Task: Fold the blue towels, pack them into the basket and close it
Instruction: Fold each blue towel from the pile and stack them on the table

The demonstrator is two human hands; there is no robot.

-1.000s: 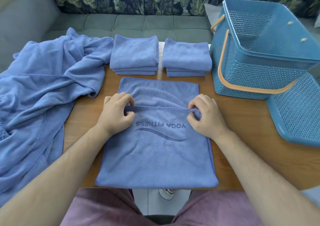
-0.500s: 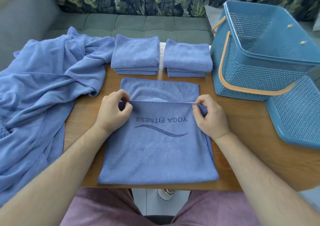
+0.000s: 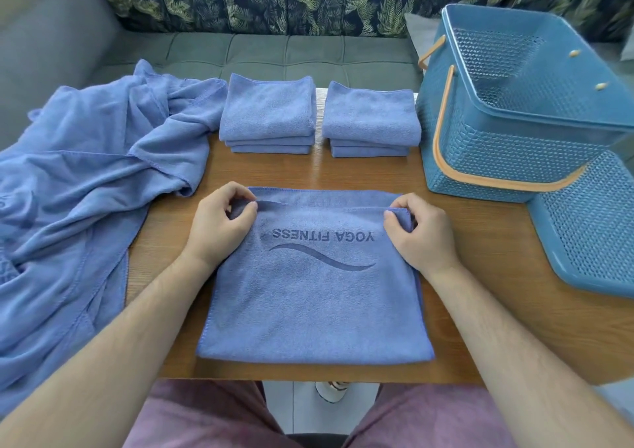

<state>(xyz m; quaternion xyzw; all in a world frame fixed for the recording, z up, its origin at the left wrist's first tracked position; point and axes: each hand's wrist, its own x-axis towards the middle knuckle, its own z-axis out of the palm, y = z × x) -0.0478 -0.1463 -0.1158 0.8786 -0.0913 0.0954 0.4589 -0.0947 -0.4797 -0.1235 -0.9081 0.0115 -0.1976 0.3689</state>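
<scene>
A blue towel [image 3: 308, 303] printed "YOGA FITNESS" lies folded over on the wooden table [image 3: 514, 310] in front of me. My left hand [image 3: 219, 228] pinches the upper layer's far left corner. My right hand [image 3: 418, 234] pinches its far right corner. The upper edge lies just short of the lower layer's far edge. Two stacks of folded blue towels sit behind, a left stack [image 3: 269, 118] and a right stack [image 3: 370, 121]. The open blue basket [image 3: 497, 159] with an orange handle stands at the right, and its lid [image 3: 590, 228] lies beside it.
A heap of unfolded blue towels [image 3: 79, 186] covers the table's left side and spills onto the grey sofa [image 3: 291, 52] behind. The table's near edge runs just under the towel I hold.
Both hands have carried the towel's upper layer away from me, from the middle of the towel almost to its far edge.
</scene>
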